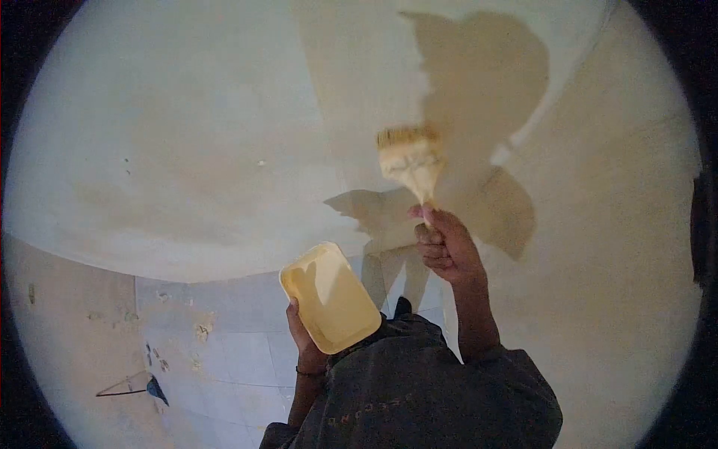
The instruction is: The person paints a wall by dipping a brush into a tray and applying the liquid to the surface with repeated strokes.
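Note:
My right hand (447, 251) is closed round the handle of a wide paintbrush (411, 161), whose bristles point up toward the wall. Cream paint coats the brush head, and the bristle tips look darker. Whether the tips touch the wall I cannot tell. Lower and to the left, my left hand (301, 329) grips the side of a cream rectangular tray (348, 303), thumb at its edge. The tray is tilted, and a pale cream coating covers its inside. Part of the left hand is hidden behind the tray.
A pale wall (187, 135) fills the upper view, with a darker beige band and shadows of me and the brush. Light floor tiles (239, 352) with paint spots lie below. A dustpan-like or broom-like blue object (155, 389) with a dark handle rests at lower left.

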{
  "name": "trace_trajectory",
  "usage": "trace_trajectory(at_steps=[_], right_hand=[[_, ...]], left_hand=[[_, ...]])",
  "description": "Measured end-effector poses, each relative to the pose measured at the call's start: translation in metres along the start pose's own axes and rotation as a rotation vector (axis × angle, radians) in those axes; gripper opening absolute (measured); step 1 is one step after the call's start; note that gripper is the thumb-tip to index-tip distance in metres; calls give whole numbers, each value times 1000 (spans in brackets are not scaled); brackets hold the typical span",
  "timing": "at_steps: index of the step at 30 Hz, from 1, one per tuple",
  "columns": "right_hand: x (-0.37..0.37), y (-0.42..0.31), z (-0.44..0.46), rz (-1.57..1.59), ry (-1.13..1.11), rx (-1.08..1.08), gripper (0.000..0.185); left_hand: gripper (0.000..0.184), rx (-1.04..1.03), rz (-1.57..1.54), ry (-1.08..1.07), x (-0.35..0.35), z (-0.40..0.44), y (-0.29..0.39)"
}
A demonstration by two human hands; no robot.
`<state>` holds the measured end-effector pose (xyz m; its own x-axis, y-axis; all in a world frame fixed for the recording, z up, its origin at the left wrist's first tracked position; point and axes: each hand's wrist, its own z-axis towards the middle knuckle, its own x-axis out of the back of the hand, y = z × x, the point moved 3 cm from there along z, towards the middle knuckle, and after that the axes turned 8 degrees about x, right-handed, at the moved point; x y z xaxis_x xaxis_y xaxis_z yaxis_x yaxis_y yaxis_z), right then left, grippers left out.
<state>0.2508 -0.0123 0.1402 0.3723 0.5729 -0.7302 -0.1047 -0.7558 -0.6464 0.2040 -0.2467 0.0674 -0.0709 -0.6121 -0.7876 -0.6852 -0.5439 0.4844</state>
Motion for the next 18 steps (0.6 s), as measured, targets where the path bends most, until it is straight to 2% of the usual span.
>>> trace_trajectory(at_steps=[2,4,5,11,15,18], right_hand=[[-23,-18,-5,-82,-35,81,34],[-51,-38,-3,-179,-191,283,36],[-74,-61,-7,-218,-200,336,37],[-132,-117,29,-311,-407,611,42],[-102,-111,72,-266,-513,643,43],[-50,-81,94,-257,-563,567,44]], left_hand=[[56,21,-10,-6,1,1,1],[56,68,-62,-55,1,-2,0],[56,73,-68,-58,-12,-6,4],[55,12,-2,-60,-4,-1,5],[54,-21,-19,21,2,-4,7],[53,-37,-26,57,9,-10,8]])
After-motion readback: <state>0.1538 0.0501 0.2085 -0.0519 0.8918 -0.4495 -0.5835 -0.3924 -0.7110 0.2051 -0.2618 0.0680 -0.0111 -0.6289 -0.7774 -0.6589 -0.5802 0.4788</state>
